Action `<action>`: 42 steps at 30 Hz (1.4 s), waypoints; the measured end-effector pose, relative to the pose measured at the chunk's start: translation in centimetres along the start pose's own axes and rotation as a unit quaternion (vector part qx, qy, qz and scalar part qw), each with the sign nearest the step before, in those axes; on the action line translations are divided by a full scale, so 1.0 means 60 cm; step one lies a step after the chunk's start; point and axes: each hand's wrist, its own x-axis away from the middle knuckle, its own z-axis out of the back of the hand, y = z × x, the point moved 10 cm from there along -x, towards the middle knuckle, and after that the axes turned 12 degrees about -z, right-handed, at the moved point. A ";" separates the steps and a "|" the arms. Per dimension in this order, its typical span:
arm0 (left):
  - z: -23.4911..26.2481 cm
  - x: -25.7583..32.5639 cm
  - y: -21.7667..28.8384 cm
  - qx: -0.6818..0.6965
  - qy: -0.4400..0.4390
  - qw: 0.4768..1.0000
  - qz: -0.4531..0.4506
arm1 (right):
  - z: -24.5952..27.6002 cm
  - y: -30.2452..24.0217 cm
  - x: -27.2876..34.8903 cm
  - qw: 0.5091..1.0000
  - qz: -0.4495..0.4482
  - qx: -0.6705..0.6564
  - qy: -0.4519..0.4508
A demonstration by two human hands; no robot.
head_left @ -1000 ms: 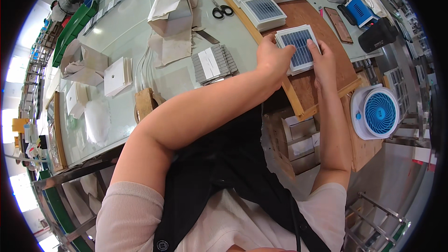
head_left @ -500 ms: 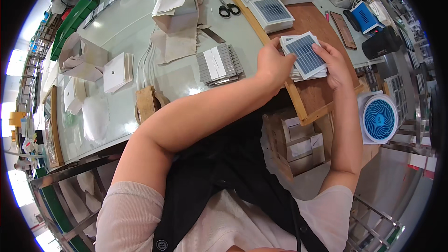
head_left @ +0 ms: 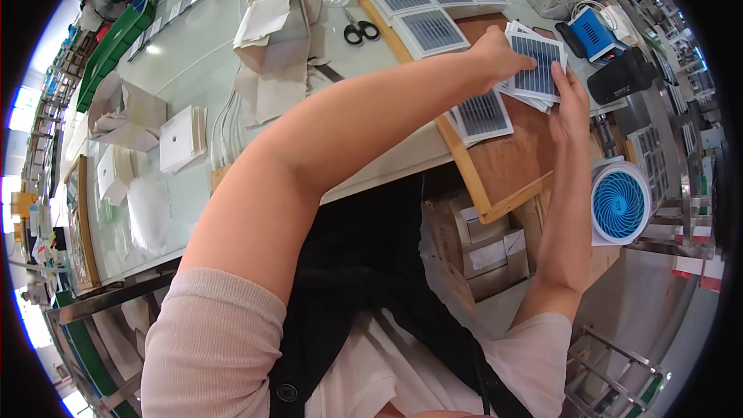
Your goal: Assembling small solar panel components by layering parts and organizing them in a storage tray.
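Note:
Between my two hands is a stack of small solar panels (head_left: 535, 70), blue-grey cells with white borders, fanned unevenly. My left hand (head_left: 498, 56) grips its left side, the thumb over the top panel. On its right edge, my right hand (head_left: 571, 104) is closed with the fingers along the side. Under my left wrist, other panels (head_left: 484, 116) lie on the wood-rimmed brown board (head_left: 511, 159). Further stacks of panels stand at the board's far end, the nearest one (head_left: 430, 29) just beyond my left forearm.
Black scissors (head_left: 361, 32) and a paper-filled box (head_left: 271, 35) lie left of the board. White square pieces (head_left: 183, 139) stand farther left. A blue device (head_left: 596, 33) and black case (head_left: 621, 76) sit at right, above a blue-and-white fan (head_left: 620, 201). Cartons (head_left: 487, 251) are below.
My hands have moved the held stack away from me and to the right. Panels now show on the board where the stack was. My left forearm now covers the bundle of grey strips.

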 end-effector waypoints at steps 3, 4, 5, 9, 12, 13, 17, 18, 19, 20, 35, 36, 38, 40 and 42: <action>-0.026 -0.021 0.022 -0.003 -0.050 0.991 -0.121 | 0.017 -0.010 0.002 1.000 0.018 -0.004 -0.020; -0.032 -0.027 0.023 -0.041 -0.054 0.988 -0.141 | 0.023 -0.014 0.002 0.997 0.042 0.058 -0.024; -0.034 -0.033 0.020 -0.042 -0.057 0.986 -0.149 | 0.025 -0.020 0.002 0.990 0.066 0.120 -0.028; -0.063 -0.037 0.019 -0.076 -0.109 0.964 -0.232 | 0.045 -0.023 0.011 0.980 0.135 0.145 -0.009; -0.071 -0.028 0.002 -0.106 -0.137 0.949 -0.263 | 0.047 -0.005 0.022 0.975 0.159 0.157 0.003; -0.072 -0.030 -0.006 -0.108 -0.136 0.949 -0.262 | 0.049 0.000 0.026 0.971 0.170 0.168 0.020; -0.080 -0.020 -0.003 -0.071 -0.136 0.961 -0.231 | 0.058 0.012 0.029 0.969 0.126 0.203 0.065; -0.089 -0.020 -0.011 -0.020 -0.165 0.971 -0.174 | 0.055 0.013 0.033 0.969 0.123 0.203 0.067; -0.096 -0.018 -0.004 -0.019 -0.167 0.971 -0.171 | 0.055 0.019 0.038 0.970 0.100 0.203 0.092; -0.088 -0.020 -0.011 0.046 -0.121 0.984 -0.120 | 0.053 0.026 0.042 0.969 0.079 0.203 0.114; -0.089 -0.020 -0.044 0.147 0.010 0.989 -0.020 | 0.057 0.025 0.046 0.953 0.133 0.242 0.127; -0.080 -0.025 -0.046 0.139 0.043 0.989 -0.031 | 0.051 0.021 0.042 0.953 0.134 0.242 0.124; -0.081 -0.037 -0.049 0.130 0.035 0.990 -0.032 | 0.045 0.011 0.040 0.933 0.144 0.294 0.148; -0.084 -0.039 -0.052 0.122 0.025 0.992 -0.031 | 0.043 0.015 0.039 0.929 0.134 0.303 0.164; -0.087 -0.038 -0.049 0.118 0.013 0.992 -0.043 | 0.042 0.019 0.042 0.924 0.124 0.312 0.184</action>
